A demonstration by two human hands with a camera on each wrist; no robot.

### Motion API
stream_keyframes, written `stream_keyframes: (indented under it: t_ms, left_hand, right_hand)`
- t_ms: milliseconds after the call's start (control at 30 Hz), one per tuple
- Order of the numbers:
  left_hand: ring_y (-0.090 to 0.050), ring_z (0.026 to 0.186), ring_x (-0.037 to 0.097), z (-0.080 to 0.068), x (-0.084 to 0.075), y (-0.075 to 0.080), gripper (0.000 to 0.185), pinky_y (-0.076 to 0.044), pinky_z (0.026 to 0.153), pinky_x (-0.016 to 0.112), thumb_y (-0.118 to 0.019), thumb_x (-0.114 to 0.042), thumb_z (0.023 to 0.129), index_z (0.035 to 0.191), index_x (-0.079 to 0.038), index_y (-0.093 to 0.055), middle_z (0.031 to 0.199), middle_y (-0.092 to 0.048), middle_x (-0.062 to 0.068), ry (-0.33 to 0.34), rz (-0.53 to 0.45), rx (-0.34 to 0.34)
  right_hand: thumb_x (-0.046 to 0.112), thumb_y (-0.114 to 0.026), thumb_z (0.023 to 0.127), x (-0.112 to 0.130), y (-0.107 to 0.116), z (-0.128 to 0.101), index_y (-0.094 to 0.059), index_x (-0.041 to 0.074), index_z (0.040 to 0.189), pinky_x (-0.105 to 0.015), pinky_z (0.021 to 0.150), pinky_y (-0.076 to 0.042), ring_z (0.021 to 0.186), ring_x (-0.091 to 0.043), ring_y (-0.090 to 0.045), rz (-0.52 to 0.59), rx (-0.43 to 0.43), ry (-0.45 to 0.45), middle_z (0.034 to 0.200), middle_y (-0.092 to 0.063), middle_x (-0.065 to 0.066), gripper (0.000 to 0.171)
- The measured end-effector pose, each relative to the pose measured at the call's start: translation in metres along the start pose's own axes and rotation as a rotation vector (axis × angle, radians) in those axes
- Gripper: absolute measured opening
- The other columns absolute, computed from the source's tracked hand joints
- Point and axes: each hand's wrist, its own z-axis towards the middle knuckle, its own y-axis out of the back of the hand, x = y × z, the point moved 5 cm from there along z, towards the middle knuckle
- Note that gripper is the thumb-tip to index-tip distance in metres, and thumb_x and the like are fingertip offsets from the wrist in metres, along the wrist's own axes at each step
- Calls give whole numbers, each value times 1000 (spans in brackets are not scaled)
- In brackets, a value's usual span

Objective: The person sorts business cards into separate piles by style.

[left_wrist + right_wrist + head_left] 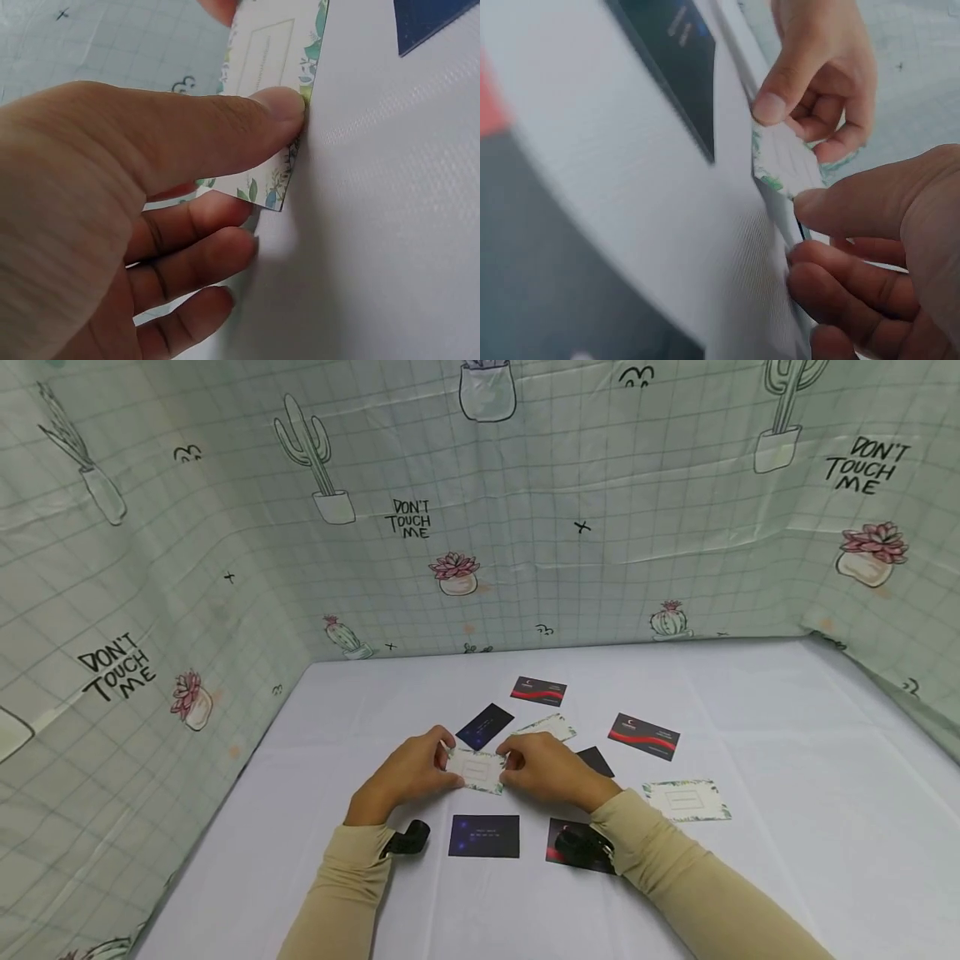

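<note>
A white business card with a leafy border (476, 770) is held up off the table between both hands. My left hand (411, 770) pinches its left end, the thumb (277, 112) lying over the printed face and the fingers behind. At the opposite end my right hand (546, 767) grips the card's edge between thumb and fingers, seen in the right wrist view with the thumb (817, 210) at the corner. Below the held card, a dark blue card (483, 837) lies flat. Beside it is a black and red card (557, 832), partly covered by the right wrist's camera.
Behind the hands lie a dark blue card (485, 727), a black and red card (538, 691) and another leafy card (555, 725), partly hidden. A dark card (597, 762), a second black and red card (643, 737) and a leafy card (686, 802) lie rightward. Patterned cloth (525, 543) encloses the table.
</note>
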Motion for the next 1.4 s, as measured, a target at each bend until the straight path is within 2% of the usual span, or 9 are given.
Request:
stream_keyframes:
  t_ms: [167, 267, 400, 600, 833, 1000, 1400]
  left_hand:
    - [-52, 71, 14, -1, 4, 4, 43, -44, 69, 32, -85, -18, 81, 112, -8, -58, 82, -58, -1, 40, -11, 10]
    - [-53, 72, 15, -1, 6, 6, 42, -44, 70, 32, -85, -18, 82, 113, -6, -59, 83, -59, 0, 58, -23, 14]
    - [-52, 70, 15, -3, 11, 7, 41, -44, 67, 31, -84, -17, 83, 114, -5, -60, 83, -58, 1, 85, -41, 23]
    - [-51, 68, 15, -5, 14, 8, 39, -42, 63, 30, -83, -18, 84, 113, -4, -62, 82, -58, 1, 101, -48, 33]
    - [-51, 67, 15, -5, 20, 10, 36, -42, 62, 30, -83, -20, 84, 111, -5, -63, 81, -58, 1, 115, -41, 32]
    - [-50, 66, 15, -9, 22, 12, 35, -41, 61, 30, -83, -20, 84, 110, -6, -64, 79, -58, 1, 139, -43, 37]
    - [-50, 67, 15, -9, 22, 13, 31, -40, 62, 30, -82, -17, 85, 109, -6, -65, 78, -57, 1, 146, -18, 36]
  right_hand:
    - [6, -72, 87, 3, -4, 7, -69, 1, 118, -30, 72, -49, 73, -8, -57, 76, 21, 16, 83, -66, 4, 32]
    - [5, -72, 86, 3, -7, 11, -67, 2, 120, -30, 70, -48, 71, -9, -57, 105, 26, -11, 80, -65, 5, 34]
    - [5, -72, 86, 2, -10, 15, -67, 5, 114, -30, 68, -47, 71, -10, -56, 114, 19, -46, 80, -63, 6, 28]
    - [4, -71, 85, 5, -11, 18, -71, 3, 109, -29, 67, -46, 72, -11, -54, 98, 11, -43, 81, -62, 4, 24]
    - [13, -79, 82, 7, -16, 23, -71, 0, 115, -28, 69, -46, 72, -10, -54, 68, 44, -52, 80, -62, 5, 36]
    - [17, -81, 80, 11, -19, 25, -70, 1, 119, -30, 70, -46, 74, -11, -54, 27, 69, -78, 82, -62, 5, 44]
    - [19, -80, 82, 13, -21, 23, -71, 5, 121, -33, 74, -46, 79, -13, -53, -46, 43, -98, 87, -59, 3, 42]
